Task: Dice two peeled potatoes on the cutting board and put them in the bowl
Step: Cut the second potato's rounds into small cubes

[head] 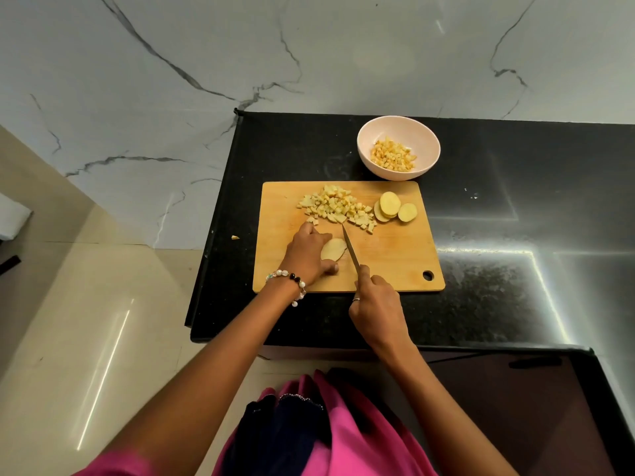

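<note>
You have a single view, from the head camera, looking forward and steeply down with a wide angle. It sits close above the black bench [481, 201], with both forearms reaching in from the bottom edge toward the cutting board [395, 255] mid-frame.

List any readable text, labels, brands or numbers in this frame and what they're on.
None readable.
Cutting board: plain wood, no print or logo showing.
Bowl: plain pale wall, no marking.
Knife: blade shows no brand; handle hidden inside the right hand.
Left hand, bead bracelet: no lettering.
Black countertop and marble wall: only veins and glare, no signs.
</note>
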Motion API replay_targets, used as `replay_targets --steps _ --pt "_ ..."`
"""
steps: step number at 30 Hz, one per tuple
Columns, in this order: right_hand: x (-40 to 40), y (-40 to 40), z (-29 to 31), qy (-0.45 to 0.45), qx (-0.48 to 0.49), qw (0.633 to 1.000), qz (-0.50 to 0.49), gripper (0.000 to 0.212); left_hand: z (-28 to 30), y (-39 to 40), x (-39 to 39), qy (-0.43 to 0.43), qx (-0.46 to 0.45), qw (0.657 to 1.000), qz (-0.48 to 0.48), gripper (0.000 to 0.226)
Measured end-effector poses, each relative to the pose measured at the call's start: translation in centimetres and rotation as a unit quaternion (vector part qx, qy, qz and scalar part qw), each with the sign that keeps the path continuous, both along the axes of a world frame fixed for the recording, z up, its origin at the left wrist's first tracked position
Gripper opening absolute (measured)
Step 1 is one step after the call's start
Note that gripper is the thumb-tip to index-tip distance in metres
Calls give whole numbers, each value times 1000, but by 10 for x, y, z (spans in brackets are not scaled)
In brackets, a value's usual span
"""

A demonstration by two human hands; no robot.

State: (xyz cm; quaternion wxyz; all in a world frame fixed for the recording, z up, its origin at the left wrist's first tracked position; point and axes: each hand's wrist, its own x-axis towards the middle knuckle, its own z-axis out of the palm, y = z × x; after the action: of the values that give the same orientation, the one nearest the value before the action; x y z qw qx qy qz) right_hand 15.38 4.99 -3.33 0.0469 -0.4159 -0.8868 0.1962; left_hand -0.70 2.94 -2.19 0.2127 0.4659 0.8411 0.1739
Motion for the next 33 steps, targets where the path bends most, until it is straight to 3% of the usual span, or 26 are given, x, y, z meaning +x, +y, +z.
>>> replay_targets --steps 10,20,28,33 --pt "6 12 10 -14 -3 1000 25 50 -5 6 -10 5 7 1000 -14 66" --pt "-5 -4 9 -23 -30 999 0 55 -18 -2 -1 -15 110 993 38 53" --pt "-16 -13 11 -82 44 995 24 56 -23 0 1 -26 142 988 63 51" --pt "13 -27 5 -100 39 994 34 56 -25 -2 0 -33 150 986 68 50"
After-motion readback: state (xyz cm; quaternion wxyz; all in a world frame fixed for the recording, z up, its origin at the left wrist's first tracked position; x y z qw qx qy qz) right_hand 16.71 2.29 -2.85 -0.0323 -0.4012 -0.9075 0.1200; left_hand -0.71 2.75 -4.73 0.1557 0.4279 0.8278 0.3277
